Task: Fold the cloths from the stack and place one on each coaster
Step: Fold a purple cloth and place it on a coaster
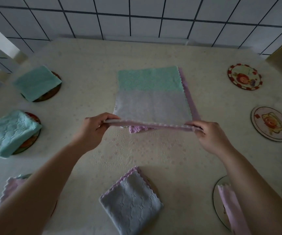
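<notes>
Stack (151, 97) lies mid-table; folded cloths on coasters to its left (36, 83) and front (131, 200); bare coasters (245, 76) to its right

I'm getting a dim, flat, cool-toned feed with soft shadows only, no glare, strong wide-angle bowing along the top edge and corners, and smeared blur at far left and bottom.

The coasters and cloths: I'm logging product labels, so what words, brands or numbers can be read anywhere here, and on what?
None can be read.
Far right coaster: cartoon picture, faint marks too blurred to read.
Middle right coaster: small red mark, too blurred to read.
Cloths, including the grey cloth held by both hands: no lettering visible.
</notes>
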